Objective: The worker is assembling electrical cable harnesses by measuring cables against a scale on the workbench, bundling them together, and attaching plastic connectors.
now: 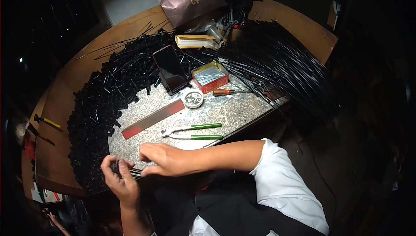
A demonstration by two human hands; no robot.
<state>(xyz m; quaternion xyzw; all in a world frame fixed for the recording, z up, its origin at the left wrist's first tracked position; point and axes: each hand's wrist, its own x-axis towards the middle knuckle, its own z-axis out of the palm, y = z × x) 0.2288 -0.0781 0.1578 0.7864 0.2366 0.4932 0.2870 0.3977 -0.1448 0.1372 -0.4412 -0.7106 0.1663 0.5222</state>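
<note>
My left hand (122, 180) is closed around a small dark piece (116, 166) at the board's near left edge. Thin metal rods (135, 172) stick out of its grip toward my right hand (164, 159). The right one comes in from the right with curled fingers, its lower fingertips at the rods' ends. Blur and overlap hide the exact kind of the dark piece. Just beyond the right hand lie pliers (206, 137) with green handles, jaws pointing left. Farther off, a flat metal bar (151, 120) with reddish ends rests slantwise on the speckled board (242, 110).
Small black parts (97, 99) are heaped along the left. Long black rods (277, 58) spread at the far right. Between them stand a phone (170, 68), a red tin (218, 85) of metal pins, a white dish (184, 100) and a screwdriver (222, 92). A paper bag (182, 4) sits behind.
</note>
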